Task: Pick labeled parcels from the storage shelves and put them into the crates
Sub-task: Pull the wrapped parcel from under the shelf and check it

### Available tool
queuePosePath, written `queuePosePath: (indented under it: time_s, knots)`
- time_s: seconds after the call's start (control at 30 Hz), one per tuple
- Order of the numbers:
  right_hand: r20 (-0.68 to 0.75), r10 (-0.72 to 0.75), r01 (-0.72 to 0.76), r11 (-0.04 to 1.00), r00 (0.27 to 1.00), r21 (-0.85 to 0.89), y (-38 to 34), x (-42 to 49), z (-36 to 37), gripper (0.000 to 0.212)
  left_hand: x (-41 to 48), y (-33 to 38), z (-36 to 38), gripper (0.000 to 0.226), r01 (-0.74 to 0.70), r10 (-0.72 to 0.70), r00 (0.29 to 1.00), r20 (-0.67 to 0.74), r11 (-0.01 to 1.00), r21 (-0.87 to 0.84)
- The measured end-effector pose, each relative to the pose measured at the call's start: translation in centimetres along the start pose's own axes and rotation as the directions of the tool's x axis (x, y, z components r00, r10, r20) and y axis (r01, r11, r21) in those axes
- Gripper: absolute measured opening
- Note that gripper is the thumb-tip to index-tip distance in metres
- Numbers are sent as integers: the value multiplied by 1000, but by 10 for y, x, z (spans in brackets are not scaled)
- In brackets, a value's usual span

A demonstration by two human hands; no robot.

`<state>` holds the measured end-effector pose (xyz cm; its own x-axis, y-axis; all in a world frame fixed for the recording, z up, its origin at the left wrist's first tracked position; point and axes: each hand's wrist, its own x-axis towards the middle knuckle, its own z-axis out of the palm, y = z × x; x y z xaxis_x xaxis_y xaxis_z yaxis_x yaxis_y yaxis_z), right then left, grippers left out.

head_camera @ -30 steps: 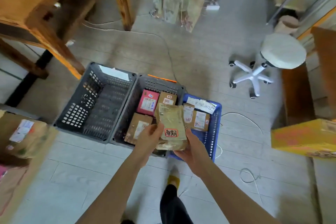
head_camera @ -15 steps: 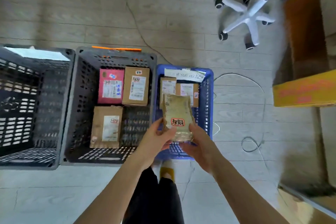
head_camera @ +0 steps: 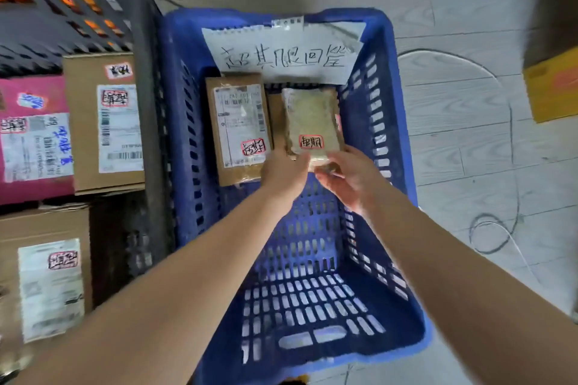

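A tan padded parcel [head_camera: 312, 120] with a red-framed label lies low inside the blue crate [head_camera: 395, 122], on top of another parcel at the far right. My left hand [head_camera: 286, 170] and my right hand [head_camera: 347, 175] both pinch its near edge. To its left in the same crate lies a brown box parcel [head_camera: 239, 128] with a white shipping label. A handwritten paper sign [head_camera: 281, 53] hangs on the crate's far wall.
A grey crate [head_camera: 147, 78] stands at the left of the blue one and holds a pink parcel [head_camera: 32, 137] and two brown box parcels [head_camera: 104, 122]. A yellow box [head_camera: 552, 87] sits at the right. White cables [head_camera: 500, 228] loop on the floor.
I have bent down close over the blue crate. Both hands have lowered the tan parcel from above the crate's near edge down inside it, beside the brown box.
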<state>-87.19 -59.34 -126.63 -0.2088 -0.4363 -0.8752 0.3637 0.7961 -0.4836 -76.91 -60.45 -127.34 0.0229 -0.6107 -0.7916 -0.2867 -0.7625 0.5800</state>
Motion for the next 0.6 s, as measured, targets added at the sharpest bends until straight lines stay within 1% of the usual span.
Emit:
queuePosePath:
  time_s: [0.1,0.2,0.3,0.37,0.43,0.53,0.6]
  knots:
    - [-14,-39,38,997,999,-60,6,31,0,36,22,-2,14,34,1,1,999,-33,999,50]
    - [-10,-35,34,996,999,-86,9,29,2,37,15,1,15,40,17,-14,999,-31,997,72]
    - [-72,-51,35,977,996,-212,8,-4,6,19,-12,9,2,41,25,-23,1000,-21,996,82]
    - [-122,-66,30,961,990,-276,6,-28,6,23,-42,14,-10,45,16,-16,1000,4,997,70]
    - [-120,-72,31,947,990,-319,1,-56,7,22,-75,19,-29,46,7,-8,1000,12,999,53]
    - [-64,-61,31,919,996,-393,-25,-111,19,26,-130,37,-71,32,15,-15,1000,-17,1000,13]
    - [3,-46,43,904,999,-426,-47,-155,35,36,-171,54,-106,26,24,-29,995,-95,998,-55]
